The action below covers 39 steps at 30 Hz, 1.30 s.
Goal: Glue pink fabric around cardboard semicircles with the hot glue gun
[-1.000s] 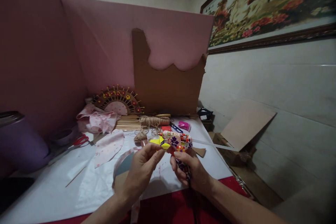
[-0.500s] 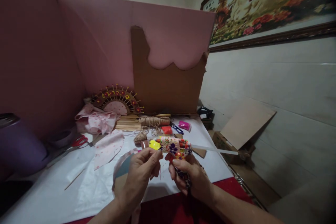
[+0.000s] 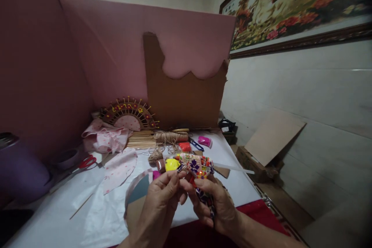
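My right hand [image 3: 216,205] grips the handle of a glue gun [image 3: 195,164] covered in flowery patterned tape, held above the white-covered table [image 3: 52,217]. A pale glue stick [image 3: 232,168] juts out of the gun's back to the right. The gun's brown nozzle [image 3: 161,165] points left, beside a yellow patch on the body. My left hand [image 3: 162,201] is closed in a pinch just under the gun's front end; what its fingertips hold is too small to make out. A curved strip of pink-edged cardboard [image 3: 136,193] lies on the table under my hands.
Twine spools [image 3: 170,136], a bundle of thin sticks [image 3: 142,138], red scissors [image 3: 87,161], pink fabric pieces [image 3: 119,166], a decorated fan shape [image 3: 128,112] and small pink and orange items lie at the back. A cut brown cardboard panel [image 3: 183,97] leans on the pink board. Boxes sit right.
My hands and the glue gun have drawn closer together and slightly lower. My left fingers now pinch right under the gun's front end.
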Available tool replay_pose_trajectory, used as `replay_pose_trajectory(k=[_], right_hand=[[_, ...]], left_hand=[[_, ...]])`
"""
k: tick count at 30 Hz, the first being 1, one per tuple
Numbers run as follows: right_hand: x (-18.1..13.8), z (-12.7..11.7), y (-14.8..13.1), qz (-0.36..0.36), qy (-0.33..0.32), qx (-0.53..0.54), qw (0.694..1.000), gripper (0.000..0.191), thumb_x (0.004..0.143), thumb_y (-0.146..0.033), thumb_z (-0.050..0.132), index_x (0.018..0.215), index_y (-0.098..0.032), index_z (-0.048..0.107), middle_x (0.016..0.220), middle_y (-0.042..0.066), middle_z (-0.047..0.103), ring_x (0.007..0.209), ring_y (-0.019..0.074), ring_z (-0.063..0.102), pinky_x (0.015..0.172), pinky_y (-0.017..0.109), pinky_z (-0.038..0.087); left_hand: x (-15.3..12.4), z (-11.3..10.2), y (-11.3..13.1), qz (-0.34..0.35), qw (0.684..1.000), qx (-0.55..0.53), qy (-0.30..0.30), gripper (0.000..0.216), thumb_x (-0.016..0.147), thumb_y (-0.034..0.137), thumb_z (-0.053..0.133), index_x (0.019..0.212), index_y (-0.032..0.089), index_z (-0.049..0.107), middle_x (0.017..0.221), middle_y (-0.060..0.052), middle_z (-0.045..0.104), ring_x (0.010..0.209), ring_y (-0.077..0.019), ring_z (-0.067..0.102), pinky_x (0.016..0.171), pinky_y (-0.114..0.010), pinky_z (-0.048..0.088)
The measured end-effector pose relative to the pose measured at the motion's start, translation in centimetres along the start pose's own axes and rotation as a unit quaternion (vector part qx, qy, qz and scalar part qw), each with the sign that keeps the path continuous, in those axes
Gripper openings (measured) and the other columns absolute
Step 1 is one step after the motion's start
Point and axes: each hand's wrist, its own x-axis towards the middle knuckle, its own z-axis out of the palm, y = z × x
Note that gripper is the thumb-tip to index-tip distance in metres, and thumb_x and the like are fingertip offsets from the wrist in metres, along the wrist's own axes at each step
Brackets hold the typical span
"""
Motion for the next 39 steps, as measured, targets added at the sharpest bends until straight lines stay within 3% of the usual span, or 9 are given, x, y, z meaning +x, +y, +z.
replay_pose_trajectory(k=[4, 9, 15, 23, 26, 30, 34, 39], right_hand=[[0.1, 0.0, -0.3, 0.012, 0.011, 0.006, 1.0, 0.024, 0.072, -0.035, 0.068, 0.075, -0.011, 0.067, 0.053, -0.001, 0.06, 0.028, 0.0008, 0.029, 0.023, 0.011, 0.029], [0.3, -0.6, 0.0, 0.006, -0.004, -0.013, 1.0, 0.026, 0.075, -0.036, 0.064, 0.073, -0.01, 0.068, 0.046, -0.003, 0.053, 0.027, 0.0018, 0.029, 0.023, 0.012, 0.031], [0.4, -1.2, 0.1, 0.025, -0.032, -0.007, 0.999, 0.027, 0.075, -0.038, 0.063, 0.074, -0.011, 0.067, 0.036, -0.007, 0.045, 0.025, 0.0029, 0.026, 0.023, 0.012, 0.028], [0.5, -1.8, -0.1, 0.022, -0.037, 0.008, 0.999, 0.027, 0.074, -0.035, 0.063, 0.084, -0.01, 0.067, 0.049, -0.002, 0.056, 0.029, 0.003, 0.03, 0.025, 0.013, 0.03], [0.6, -2.3, 0.2, 0.004, -0.032, -0.017, 0.999, 0.026, 0.076, -0.035, 0.06, 0.079, -0.009, 0.067, 0.051, -0.001, 0.057, 0.029, 0.0029, 0.031, 0.025, 0.014, 0.03], [0.7, -3.1, 0.5, -0.015, -0.045, -0.085, 0.995, 0.033, 0.078, -0.036, 0.055, 0.062, -0.008, 0.065, 0.042, -0.002, 0.051, 0.026, 0.0037, 0.033, 0.025, 0.015, 0.026], [1.0, -3.4, 0.4, -0.02, -0.05, -0.111, 0.992, 0.034, 0.077, -0.035, 0.056, 0.059, -0.008, 0.065, 0.034, -0.002, 0.047, 0.024, 0.0047, 0.035, 0.025, 0.015, 0.022], [1.1, -3.4, 0.0, -0.021, -0.052, -0.114, 0.992, 0.035, 0.075, -0.039, 0.057, 0.058, -0.009, 0.064, 0.035, -0.004, 0.044, 0.024, 0.0042, 0.031, 0.024, 0.016, 0.021]], left_hand=[[-0.2, 0.0, 0.4, -0.002, 1.0, 0.007, 0.006, 0.012, 0.072, 0.02, 0.074, 0.076, 0.009, 0.071, 0.065, -0.005, 0.068, 0.053, -0.0077, 0.051, 0.052, -0.019, 0.038], [-0.2, 0.1, 0.8, -0.01, 0.999, 0.032, 0.007, 0.02, 0.073, 0.029, 0.072, 0.07, 0.009, 0.07, 0.06, -0.008, 0.068, 0.051, -0.0099, 0.052, 0.049, -0.02, 0.037], [0.1, 0.2, 0.9, -0.028, 1.0, 0.003, 0.011, 0.026, 0.062, 0.03, 0.082, 0.068, 0.008, 0.07, 0.056, -0.007, 0.067, 0.047, -0.0087, 0.052, 0.042, -0.017, 0.036], [-0.2, -0.2, 1.1, -0.061, 0.998, -0.006, -0.013, 0.012, 0.065, 0.017, 0.077, 0.073, 0.009, 0.071, 0.063, -0.008, 0.071, 0.042, -0.0074, 0.053, 0.039, -0.017, 0.037], [-0.3, 0.0, 1.4, -0.067, 0.997, 0.0, -0.029, 0.014, 0.067, 0.021, 0.074, 0.075, 0.01, 0.071, 0.06, -0.008, 0.07, 0.042, -0.01, 0.055, 0.036, -0.017, 0.033], [-0.2, -0.1, 1.3, -0.083, 0.996, 0.035, -0.014, 0.027, 0.078, 0.033, 0.062, 0.074, 0.008, 0.07, 0.043, -0.002, 0.057, 0.03, -0.0031, 0.036, 0.034, -0.016, 0.018], [-0.2, -0.6, 1.1, -0.077, 0.996, 0.038, -0.006, 0.023, 0.08, 0.026, 0.057, 0.068, 0.009, 0.068, 0.033, 0.006, 0.04, 0.031, -0.0021, 0.024, 0.037, -0.017, 0.017], [-0.3, -0.6, 1.3, -0.089, 0.996, 0.014, -0.003, 0.014, 0.077, 0.022, 0.059, 0.071, 0.012, 0.067, 0.041, 0.001, 0.054, 0.033, -0.0031, 0.033, 0.038, -0.017, 0.02]])
